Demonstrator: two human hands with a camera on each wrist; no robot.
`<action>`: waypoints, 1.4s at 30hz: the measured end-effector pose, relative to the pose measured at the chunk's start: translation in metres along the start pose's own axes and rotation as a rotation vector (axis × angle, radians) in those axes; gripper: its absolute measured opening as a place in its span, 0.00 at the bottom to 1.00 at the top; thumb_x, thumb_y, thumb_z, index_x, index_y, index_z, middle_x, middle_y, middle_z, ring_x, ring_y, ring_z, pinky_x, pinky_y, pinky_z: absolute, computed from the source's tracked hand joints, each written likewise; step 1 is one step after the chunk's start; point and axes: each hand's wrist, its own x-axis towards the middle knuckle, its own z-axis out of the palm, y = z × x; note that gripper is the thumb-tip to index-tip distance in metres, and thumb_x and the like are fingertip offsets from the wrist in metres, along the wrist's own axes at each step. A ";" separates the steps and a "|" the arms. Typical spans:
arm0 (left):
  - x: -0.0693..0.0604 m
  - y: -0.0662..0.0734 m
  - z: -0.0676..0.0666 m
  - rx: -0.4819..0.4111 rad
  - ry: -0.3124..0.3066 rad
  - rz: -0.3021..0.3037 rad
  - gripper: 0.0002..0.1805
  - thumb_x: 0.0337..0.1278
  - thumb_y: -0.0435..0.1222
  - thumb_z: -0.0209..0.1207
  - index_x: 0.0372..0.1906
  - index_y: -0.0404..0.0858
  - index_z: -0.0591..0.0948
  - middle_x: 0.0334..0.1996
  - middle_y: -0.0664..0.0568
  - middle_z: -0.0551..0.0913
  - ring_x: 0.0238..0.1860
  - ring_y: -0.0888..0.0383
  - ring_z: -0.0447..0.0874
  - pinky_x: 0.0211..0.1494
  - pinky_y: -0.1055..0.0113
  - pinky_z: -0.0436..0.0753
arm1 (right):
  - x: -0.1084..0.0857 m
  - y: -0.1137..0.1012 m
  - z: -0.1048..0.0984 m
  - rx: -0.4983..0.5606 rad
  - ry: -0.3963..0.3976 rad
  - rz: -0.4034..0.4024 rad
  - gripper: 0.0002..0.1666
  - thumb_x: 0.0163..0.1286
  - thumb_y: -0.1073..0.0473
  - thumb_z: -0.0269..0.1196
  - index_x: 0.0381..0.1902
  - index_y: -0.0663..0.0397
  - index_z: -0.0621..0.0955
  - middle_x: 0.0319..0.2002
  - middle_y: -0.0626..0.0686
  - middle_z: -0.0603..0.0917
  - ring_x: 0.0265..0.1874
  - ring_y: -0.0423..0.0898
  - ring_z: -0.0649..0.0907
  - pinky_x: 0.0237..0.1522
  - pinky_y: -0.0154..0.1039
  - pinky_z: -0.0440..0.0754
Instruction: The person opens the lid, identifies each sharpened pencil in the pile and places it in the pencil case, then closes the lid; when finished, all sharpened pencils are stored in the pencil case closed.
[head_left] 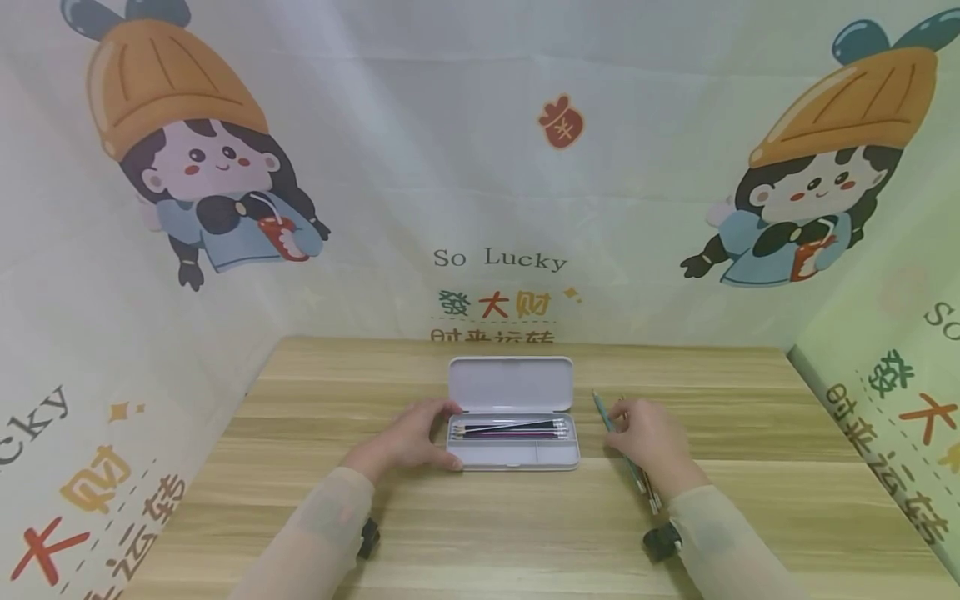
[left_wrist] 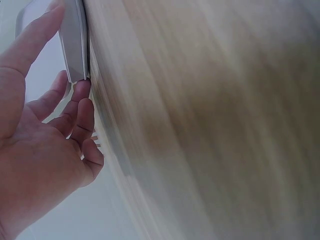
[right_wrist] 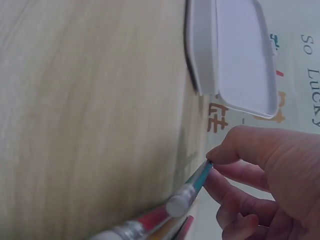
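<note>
A white pencil case [head_left: 491,455] lies with its lid [head_left: 511,384] raised at the back. Several pencils [head_left: 510,431] fill its far compartment. My left hand [head_left: 397,437] holds the case's left end, thumb at the near corner and index finger at the far corner. To the right of the case, my right hand [head_left: 654,440] pinches a teal pencil [right_wrist: 201,175] between thumb and fingers. Other pencils [head_left: 653,500] lie beside and below it, partly hidden by the hand; in the right wrist view a red pencil [right_wrist: 153,218] shows there with a white eraser end.
The wooden table [head_left: 465,533] reaches back to a printed cloth [head_left: 420,167] that hangs behind and at both sides. The case's near part has a long slot and a small square compartment [head_left: 557,452]. A black wrist camera [head_left: 662,542] sits at my right sleeve.
</note>
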 end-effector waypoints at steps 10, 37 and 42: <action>-0.001 0.000 0.001 -0.015 0.003 0.007 0.47 0.33 0.44 0.84 0.66 0.42 0.76 0.64 0.45 0.79 0.69 0.43 0.73 0.77 0.43 0.67 | -0.008 0.000 -0.007 -0.043 0.053 -0.072 0.20 0.56 0.58 0.70 0.48 0.53 0.88 0.31 0.47 0.87 0.22 0.42 0.78 0.19 0.35 0.73; -0.002 0.001 0.000 -0.006 0.002 0.012 0.47 0.33 0.44 0.84 0.66 0.41 0.77 0.64 0.44 0.80 0.68 0.43 0.74 0.77 0.43 0.68 | -0.019 -0.005 -0.003 -0.036 0.133 -0.264 0.14 0.56 0.60 0.70 0.42 0.45 0.90 0.26 0.38 0.85 0.20 0.35 0.74 0.19 0.32 0.69; 0.000 0.001 0.000 0.002 0.001 0.020 0.47 0.34 0.45 0.83 0.66 0.41 0.76 0.64 0.44 0.80 0.69 0.43 0.74 0.78 0.43 0.67 | -0.015 -0.011 0.002 -0.029 0.126 -0.283 0.10 0.57 0.58 0.71 0.39 0.43 0.90 0.24 0.37 0.83 0.21 0.35 0.74 0.20 0.32 0.70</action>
